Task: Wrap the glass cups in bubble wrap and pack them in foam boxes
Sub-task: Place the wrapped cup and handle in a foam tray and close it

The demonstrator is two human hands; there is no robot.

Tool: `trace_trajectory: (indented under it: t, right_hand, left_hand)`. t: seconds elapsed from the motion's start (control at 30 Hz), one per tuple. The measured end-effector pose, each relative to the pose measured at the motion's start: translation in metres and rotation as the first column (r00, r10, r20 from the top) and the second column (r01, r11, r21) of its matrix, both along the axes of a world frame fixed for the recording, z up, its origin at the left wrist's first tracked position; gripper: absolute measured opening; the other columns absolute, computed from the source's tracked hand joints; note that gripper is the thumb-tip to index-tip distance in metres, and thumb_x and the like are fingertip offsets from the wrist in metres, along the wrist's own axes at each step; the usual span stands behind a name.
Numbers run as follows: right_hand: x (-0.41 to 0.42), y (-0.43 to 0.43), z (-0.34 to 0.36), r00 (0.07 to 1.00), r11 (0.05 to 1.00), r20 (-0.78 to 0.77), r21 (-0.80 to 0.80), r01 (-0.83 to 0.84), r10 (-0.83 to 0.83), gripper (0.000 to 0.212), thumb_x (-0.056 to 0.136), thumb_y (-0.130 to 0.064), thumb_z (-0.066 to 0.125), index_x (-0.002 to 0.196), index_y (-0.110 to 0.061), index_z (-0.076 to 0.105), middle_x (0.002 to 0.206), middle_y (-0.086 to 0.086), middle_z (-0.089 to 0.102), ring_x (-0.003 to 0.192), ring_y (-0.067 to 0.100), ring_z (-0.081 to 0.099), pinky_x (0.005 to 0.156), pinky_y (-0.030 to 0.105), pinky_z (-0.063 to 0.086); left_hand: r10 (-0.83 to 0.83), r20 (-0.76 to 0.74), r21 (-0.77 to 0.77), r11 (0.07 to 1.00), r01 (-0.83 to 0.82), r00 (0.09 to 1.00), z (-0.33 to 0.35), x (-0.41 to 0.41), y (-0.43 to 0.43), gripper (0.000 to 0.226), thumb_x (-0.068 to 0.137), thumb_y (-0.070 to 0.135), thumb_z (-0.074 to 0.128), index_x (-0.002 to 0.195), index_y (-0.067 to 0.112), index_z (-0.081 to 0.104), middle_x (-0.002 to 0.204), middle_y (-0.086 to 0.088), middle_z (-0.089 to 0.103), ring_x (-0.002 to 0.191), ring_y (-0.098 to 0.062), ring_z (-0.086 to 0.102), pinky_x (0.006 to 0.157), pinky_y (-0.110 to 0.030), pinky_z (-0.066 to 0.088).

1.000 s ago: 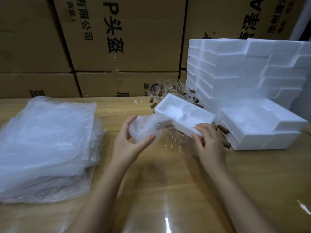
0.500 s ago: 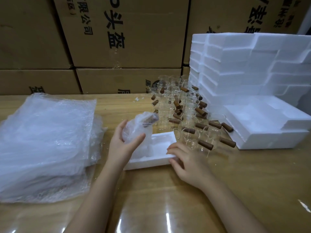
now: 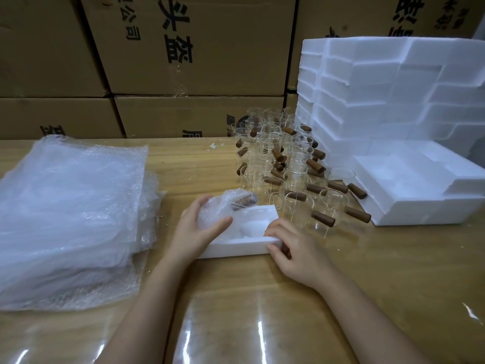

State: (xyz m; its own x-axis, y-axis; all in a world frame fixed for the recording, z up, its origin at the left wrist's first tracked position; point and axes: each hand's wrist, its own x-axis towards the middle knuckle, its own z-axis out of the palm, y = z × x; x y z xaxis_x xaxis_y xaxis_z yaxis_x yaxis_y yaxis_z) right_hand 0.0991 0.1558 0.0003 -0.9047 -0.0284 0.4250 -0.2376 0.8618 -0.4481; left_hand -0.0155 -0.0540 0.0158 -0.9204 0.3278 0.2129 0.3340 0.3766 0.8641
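Two hands are seen at the wooden surface (image 3: 367, 271), mid-pack. A bubble-wrapped cup (image 3: 223, 210) is held by the left hand (image 3: 199, 229), grip closed round the wrap. It's positioned over the left end of an open foam box (image 3: 236, 248), low in the cavity, though whether the bottom is touched can't be told. The box's near right corner is pinched by the right hand (image 3: 299, 248), with the fingers laid on the rim and the thumb on the front wall.

Just behind the box, a bunch of bare glass cups (image 3: 296, 177) with brown handles is stood. Right of them, spare foam boxes (image 3: 393, 95) are stacked. Bubble wrap sheets (image 3: 70, 206) are heaped at the left. Cardboard cartons (image 3: 210, 61) are piled along the back.
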Motion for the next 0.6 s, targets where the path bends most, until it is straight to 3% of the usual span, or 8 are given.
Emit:
trace_trajectory:
  t: [0.23,0.4,0.6]
  right_hand:
    - [0.0009,0.0031,-0.0009,0.997,0.998,-0.036,0.015,0.063,-0.062,0.012,0.086,-0.016,0.061,0.097,-0.019,0.062,0.106,-0.014,0.056,0.073,-0.004,0.038,0.061,0.024,0.036]
    - [0.0011,0.004,0.0,0.997,0.997,-0.016,0.008,0.073,-0.073,0.011,0.086,-0.016,0.06,0.097,-0.019,0.062,0.106,-0.015,0.055,0.071,-0.003,0.039,0.062,0.026,0.04]
    - [0.0004,0.0047,0.0,0.994,0.993,-0.028,0.049,0.109,-0.107,0.012,0.085,-0.016,0.059,0.097,-0.019,0.062,0.105,-0.015,0.056,0.087,0.004,0.049,0.064,0.024,0.037]
  left_hand:
    - [-0.008,0.003,-0.026,1.0,0.008,1.0,0.0001,-0.0002,-0.0007,0.067,0.076,0.043,0.076,0.134,0.039,0.044,0.14,0.006,0.042,0.12,-0.001,0.036,0.1,-0.024,0.027]
    - [-0.029,0.002,-0.045,0.999,0.029,1.0,-0.0008,0.0015,0.0006,0.067,0.076,0.038,0.078,0.135,0.037,0.044,0.133,0.008,0.04,0.13,-0.007,0.032,0.103,-0.024,0.025]
    - [-0.029,-0.034,-0.082,0.996,0.026,0.999,0.001,0.0023,0.0041,0.07,0.076,0.036,0.078,0.138,0.033,0.044,0.124,0.012,0.042,0.134,-0.009,0.027,0.103,-0.023,0.022]
